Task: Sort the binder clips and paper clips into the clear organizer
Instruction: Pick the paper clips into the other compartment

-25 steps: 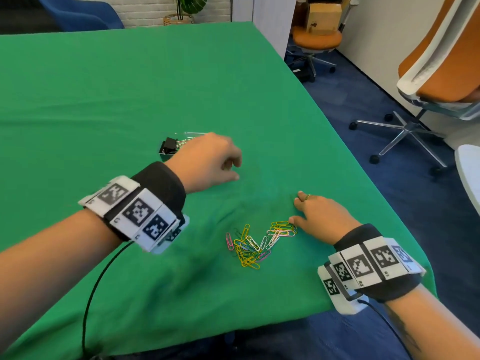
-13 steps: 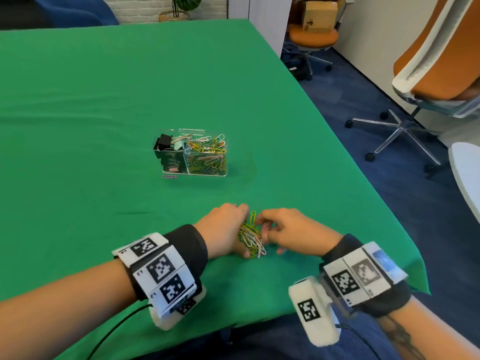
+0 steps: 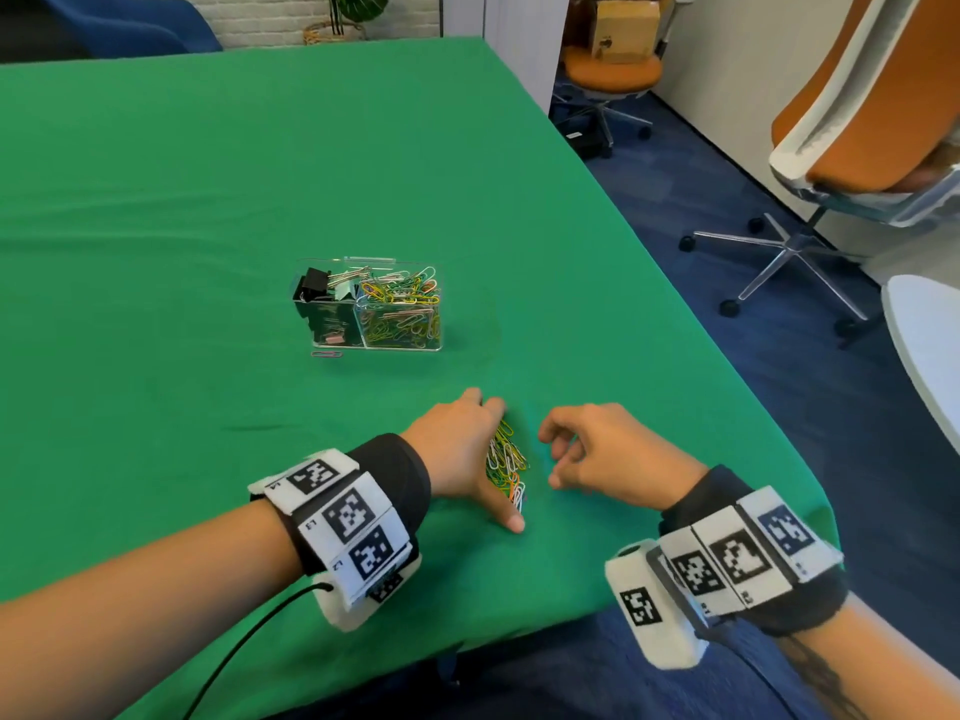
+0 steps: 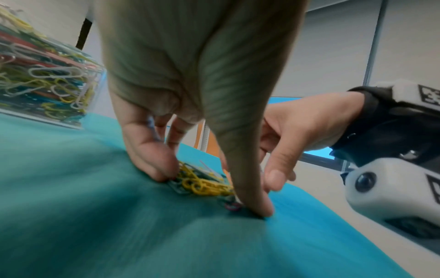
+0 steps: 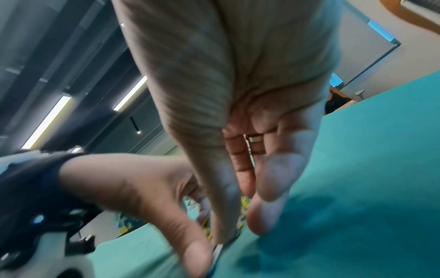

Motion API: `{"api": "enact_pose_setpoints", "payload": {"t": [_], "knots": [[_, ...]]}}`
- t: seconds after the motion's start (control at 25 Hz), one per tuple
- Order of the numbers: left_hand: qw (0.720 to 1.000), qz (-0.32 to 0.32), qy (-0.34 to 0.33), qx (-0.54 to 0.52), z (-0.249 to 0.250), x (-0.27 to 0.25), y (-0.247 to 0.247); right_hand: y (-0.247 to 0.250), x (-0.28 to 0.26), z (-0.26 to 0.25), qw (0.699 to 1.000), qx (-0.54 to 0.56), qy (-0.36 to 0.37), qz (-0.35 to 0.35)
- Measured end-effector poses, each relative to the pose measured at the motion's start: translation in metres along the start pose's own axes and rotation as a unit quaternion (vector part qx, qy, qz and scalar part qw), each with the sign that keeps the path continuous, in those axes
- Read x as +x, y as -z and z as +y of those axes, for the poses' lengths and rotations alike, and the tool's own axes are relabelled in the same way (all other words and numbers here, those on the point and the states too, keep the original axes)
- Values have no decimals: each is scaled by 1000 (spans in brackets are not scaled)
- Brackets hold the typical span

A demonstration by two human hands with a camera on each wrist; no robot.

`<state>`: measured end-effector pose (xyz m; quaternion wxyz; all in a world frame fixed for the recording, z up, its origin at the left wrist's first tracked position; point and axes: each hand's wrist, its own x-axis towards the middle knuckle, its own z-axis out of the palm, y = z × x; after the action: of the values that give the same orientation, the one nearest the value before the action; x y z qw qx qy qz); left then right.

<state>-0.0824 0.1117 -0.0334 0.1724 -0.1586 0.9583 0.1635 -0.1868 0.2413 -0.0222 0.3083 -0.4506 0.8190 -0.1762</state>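
Head view shows the paper clips (image 3: 506, 462) bunched against the left hand (image 3: 460, 449), whose thumb and curled fingers pinch the heap on the table (image 3: 156, 200). The right hand (image 3: 605, 454) hovers just beside, loosely curled, empty. The clear organizer (image 3: 371, 311) lies well beyond; one stray clip (image 3: 327, 354) sits before it. Blur hides the grip's firmness.

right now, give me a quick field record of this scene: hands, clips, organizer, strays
left hand: fingers and thumb curled round the loose paper clip pile, gathering it against the green cloth
right hand: beside the pile, fingers loosely curled, holding nothing
clear organizer: farther up the cloth, upright, two compartments
left compartment: black binder clips
right compartment: coloured paper clips, heaped to the rim
stray: one pink paper clip on the cloth just in front of the organizer
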Motion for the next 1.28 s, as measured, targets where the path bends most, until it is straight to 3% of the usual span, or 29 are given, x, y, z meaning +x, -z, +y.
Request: {"api": "enact_pose_setpoints", "payload": {"t": [0.12,0.36,0.52,0.68,0.76,1.0,1.12,1.2,1.28], "knots": [[1000,22,11,-16,4,2,-3,-18,-4,-6,999,-40,10,-24],[996,57,3,-72,-2,2,-1,-27,12,-15,999,-30,10,42],[997,38,-8,-67,-3,2,3,-25,16,-13,998,-22,16,53],[996,58,-5,-69,-5,4,5,-22,14,-12,997,-24,-24,74],[992,74,4,-99,-7,4,2,-22,13,-14,997,-41,-48,52],[964,65,33,-257,-16,-6,0,-19,19,-34,997,-12,-77,-8],[919,37,45,-389,-25,-16,2,-28,17,-46,991,-115,-75,11],[901,57,48,-427,-35,-22,9,-38,17,-53,984,-155,-80,23],[942,88,49,-320,-52,-30,16,-47,20,-60,980,-175,-86,25]]}}
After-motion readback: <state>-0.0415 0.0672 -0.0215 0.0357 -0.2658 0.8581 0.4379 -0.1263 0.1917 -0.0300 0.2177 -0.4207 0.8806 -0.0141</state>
